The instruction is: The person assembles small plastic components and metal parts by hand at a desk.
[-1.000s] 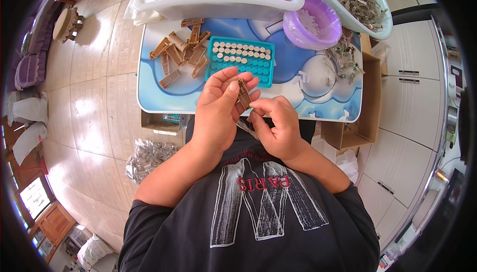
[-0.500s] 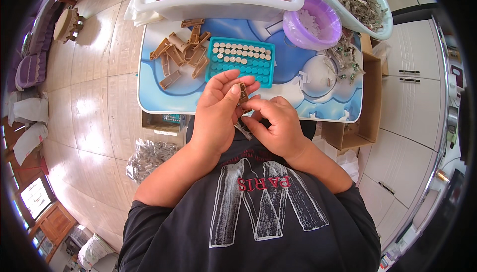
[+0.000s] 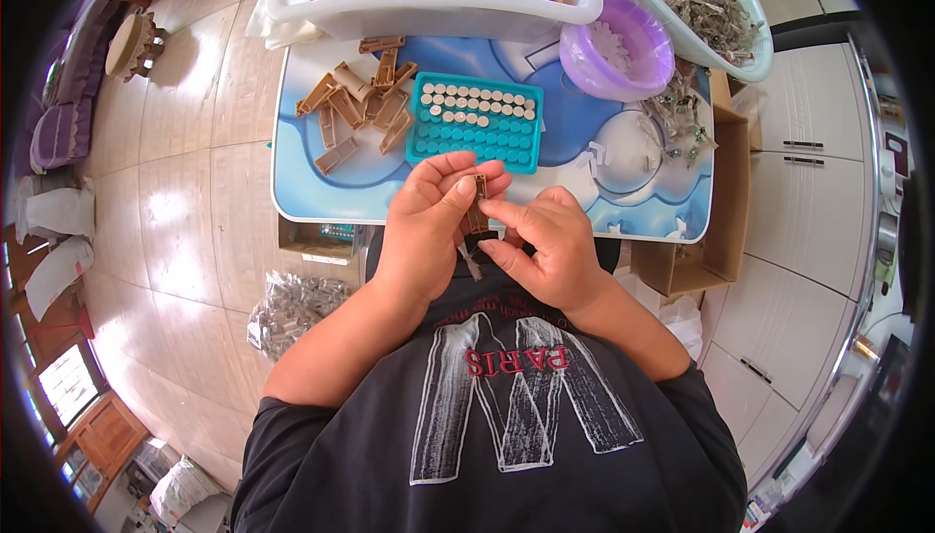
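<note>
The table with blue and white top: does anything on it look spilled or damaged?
Perhaps spilled: tangled clear small parts lie at the right edge of the table, outside the pale mint plastic basket with a similar heap. The long brown plastic pieces beside the rectangular teal tray lie jumbled. No damage is clear.

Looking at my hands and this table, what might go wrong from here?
The narrow brown plastic casing in your left hand, by the near edge of the blue-and-white patterned table, might drop if your grip slips. Your left hand also looks close to the teal rectangular tray, so a bump could shift its round white discs.
</note>
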Available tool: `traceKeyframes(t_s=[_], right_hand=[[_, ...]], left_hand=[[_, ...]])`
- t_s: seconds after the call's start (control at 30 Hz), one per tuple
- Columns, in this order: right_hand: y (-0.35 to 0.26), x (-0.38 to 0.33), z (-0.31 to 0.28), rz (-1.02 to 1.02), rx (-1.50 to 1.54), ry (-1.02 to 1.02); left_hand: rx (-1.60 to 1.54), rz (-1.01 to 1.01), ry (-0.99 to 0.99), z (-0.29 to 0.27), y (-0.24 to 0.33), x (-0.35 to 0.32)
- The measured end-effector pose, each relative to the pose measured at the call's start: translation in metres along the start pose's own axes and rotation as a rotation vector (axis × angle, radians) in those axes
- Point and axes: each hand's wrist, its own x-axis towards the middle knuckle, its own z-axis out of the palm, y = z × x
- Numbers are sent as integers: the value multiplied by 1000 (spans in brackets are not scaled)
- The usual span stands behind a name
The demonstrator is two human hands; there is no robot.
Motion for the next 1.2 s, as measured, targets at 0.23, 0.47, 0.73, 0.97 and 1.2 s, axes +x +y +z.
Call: traceKeyframes(t_s=[0.23,0.47,0.73,0.97,1.2], right_hand=[[8,12,2,61,58,168],[8,24,-1,-20,-54,35],[19,49,4,-30,-51,11],[50,67,16,-111,-406,238],[54,65,21,-132,-430,216]], left_hand=[[72,-108,-56,-6,1,-5],[149,-207,-88,-14,7,-7],[52,-229,-71,-30,17,-1],[-1,-182,32,-40,15,5],[-42,-177,37,-41,14,10]])
